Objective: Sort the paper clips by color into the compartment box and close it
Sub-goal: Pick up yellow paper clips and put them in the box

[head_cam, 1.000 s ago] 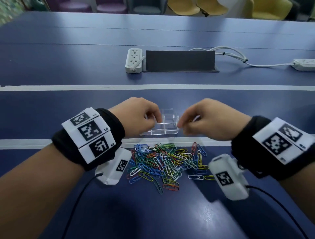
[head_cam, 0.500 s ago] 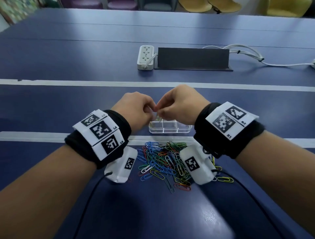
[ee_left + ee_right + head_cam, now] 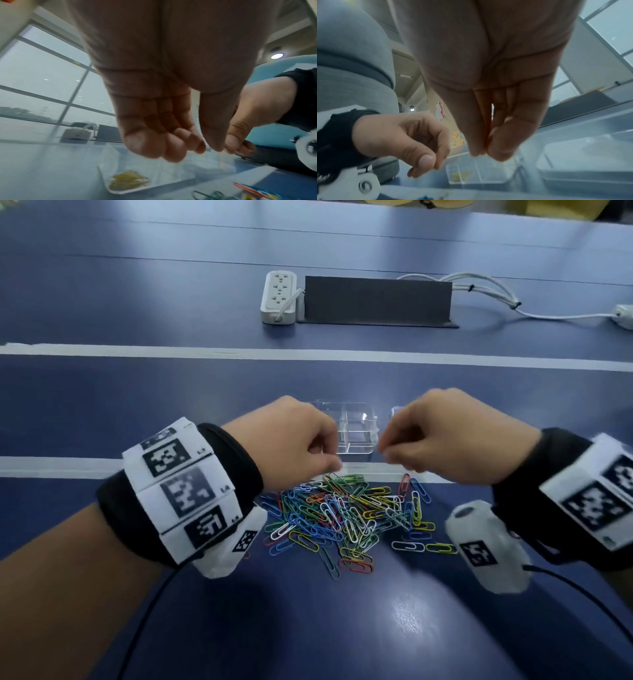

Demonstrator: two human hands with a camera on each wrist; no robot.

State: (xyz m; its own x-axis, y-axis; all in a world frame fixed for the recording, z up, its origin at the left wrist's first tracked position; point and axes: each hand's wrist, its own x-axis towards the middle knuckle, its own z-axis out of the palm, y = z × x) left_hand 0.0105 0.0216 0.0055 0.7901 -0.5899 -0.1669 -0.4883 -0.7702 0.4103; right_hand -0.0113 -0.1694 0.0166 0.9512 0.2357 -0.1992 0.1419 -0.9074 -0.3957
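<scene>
Clips [image 3: 346, 515] lie piled on surface [image 3: 342, 628] near clear compartment box [image 3: 356, 429]; yellow ones [image 3: 127, 180] already inside. Left hand [image 3: 291, 440] and right hand [image 3: 445, 436] curled, grip contents unclear. Light, slippery wire; pinch single loops.

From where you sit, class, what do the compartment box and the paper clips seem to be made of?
Compartment box: apparently clear, glossy hard plastic; the table shows through its walls and its edges catch light.
Paper clips: bent wire, probably metal under a smooth coloured coating, given the thin loops in blue, green, yellow, red and white.
</scene>
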